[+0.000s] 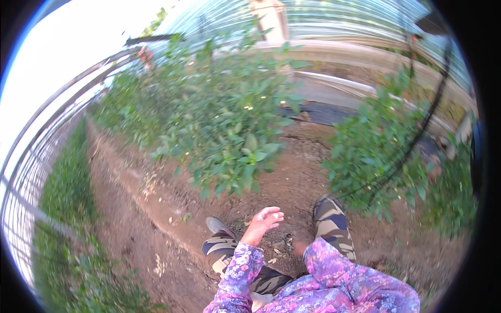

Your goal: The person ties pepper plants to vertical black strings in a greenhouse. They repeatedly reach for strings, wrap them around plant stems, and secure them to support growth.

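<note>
My left hand is held in front of me over the soil, fingers loosely bent and apart, with nothing visible in it. Close beside it is my right hand, blurred and mostly covered by its flowered sleeve; its fingers cannot be made out. Ahead of the hands stands a leafy green plant with small pale flowers, probably a pepper plant. Neither hand visibly touches it. Another such plant grows to the right, past my camouflage-trousered leg.
Bare brown soil lies between the plants. At the far side runs a greenhouse wall of plastic film behind a pale post. A dark thin cord or hose hangs at the right. Leftward, a furrow borders a green crop row.
</note>
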`<state>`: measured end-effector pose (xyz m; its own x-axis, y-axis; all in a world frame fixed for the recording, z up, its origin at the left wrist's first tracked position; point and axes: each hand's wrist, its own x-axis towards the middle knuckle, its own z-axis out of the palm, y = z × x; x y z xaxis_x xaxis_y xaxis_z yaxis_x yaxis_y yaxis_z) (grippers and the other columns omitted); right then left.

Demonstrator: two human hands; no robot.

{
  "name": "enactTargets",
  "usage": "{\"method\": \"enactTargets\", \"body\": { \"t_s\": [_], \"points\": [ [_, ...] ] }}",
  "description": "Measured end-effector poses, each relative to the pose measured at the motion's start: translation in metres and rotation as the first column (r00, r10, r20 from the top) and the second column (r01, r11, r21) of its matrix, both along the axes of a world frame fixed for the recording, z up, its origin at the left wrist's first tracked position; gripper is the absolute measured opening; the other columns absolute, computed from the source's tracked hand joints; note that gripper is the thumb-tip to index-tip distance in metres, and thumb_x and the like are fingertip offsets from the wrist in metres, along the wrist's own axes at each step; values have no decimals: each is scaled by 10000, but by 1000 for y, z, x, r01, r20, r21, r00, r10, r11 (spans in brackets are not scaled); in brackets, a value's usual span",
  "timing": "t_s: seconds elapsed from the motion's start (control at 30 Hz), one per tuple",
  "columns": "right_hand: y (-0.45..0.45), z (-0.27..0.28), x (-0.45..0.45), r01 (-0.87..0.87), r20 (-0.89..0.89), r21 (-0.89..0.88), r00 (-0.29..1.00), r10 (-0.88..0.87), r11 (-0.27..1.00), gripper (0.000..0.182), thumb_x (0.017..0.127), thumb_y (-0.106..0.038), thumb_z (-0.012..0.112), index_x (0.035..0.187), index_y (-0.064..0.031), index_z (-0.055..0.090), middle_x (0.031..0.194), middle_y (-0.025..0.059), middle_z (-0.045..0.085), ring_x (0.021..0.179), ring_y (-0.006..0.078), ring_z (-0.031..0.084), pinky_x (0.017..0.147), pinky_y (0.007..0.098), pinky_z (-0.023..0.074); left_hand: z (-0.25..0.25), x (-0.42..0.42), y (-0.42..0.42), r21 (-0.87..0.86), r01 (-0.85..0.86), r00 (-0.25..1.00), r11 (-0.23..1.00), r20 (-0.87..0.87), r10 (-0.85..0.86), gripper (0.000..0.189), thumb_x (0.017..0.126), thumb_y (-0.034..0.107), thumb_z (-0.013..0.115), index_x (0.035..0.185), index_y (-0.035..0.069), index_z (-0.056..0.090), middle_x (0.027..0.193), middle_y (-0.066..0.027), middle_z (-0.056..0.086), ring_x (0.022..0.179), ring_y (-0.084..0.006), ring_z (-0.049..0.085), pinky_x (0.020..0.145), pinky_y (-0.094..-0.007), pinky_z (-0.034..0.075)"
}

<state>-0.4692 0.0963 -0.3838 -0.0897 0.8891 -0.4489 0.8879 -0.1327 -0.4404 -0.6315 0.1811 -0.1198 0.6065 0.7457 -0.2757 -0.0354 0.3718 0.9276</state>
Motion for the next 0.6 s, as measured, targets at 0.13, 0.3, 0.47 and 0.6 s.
{"method": "enactTargets", "body": {
  "t_s": [0.13, 0.3, 0.47, 0.6],
  "points": [
    [-32, -47, -13, -779, -135, -303, 605, 784, 549, 317, 662, -273, 622, 861, -32, 676, 877, 197, 646, 797, 346, 625, 707, 430, 489, -35, -3, 35, 119, 73, 971, 990, -236, -43, 371, 860, 200, 579, 1171, 14, 501, 1078, -83, 597, 968, -134, 564, 810, -268, 440],
    [-25, -38, -26, -784, -212, -395, 584, 783, 478, 286, 730, -288, 504, 822, -92, 692, 884, 180, 647, 844, 346, 621, 727, 453, 488, -88, -22, 89, 241, 176, 904, 954, -424, -60, 380, 839, 275, 595, 1116, 20, 550, 971, -92, 622, 911, -170, 574, 814, -298, 446],
    [91, -30, -32, -599, -195, -423, 793, 577, 680, 292, 733, -291, 495, 825, -95, 691, 887, 181, 647, 854, 346, 619, 729, 451, 486, -106, -32, 132, 410, 321, 802, 853, -597, -15, 244, 796, 207, 564, 926, 1, 568, 887, -190, 612, 862, -326, 600, 730, -402, 470],
    [188, -38, -72, -562, -207, -442, 823, 529, 700, 296, 737, -294, 487, 827, -98, 690, 889, 183, 646, 862, 347, 618, 731, 449, 484, -127, -62, 149, 370, 594, 598, 714, -797, -84, 398, 795, 205, 542, 1143, 20, 486, 941, -179, 593, 873, -372, 571, 712, -450, 467]
  ]
}}
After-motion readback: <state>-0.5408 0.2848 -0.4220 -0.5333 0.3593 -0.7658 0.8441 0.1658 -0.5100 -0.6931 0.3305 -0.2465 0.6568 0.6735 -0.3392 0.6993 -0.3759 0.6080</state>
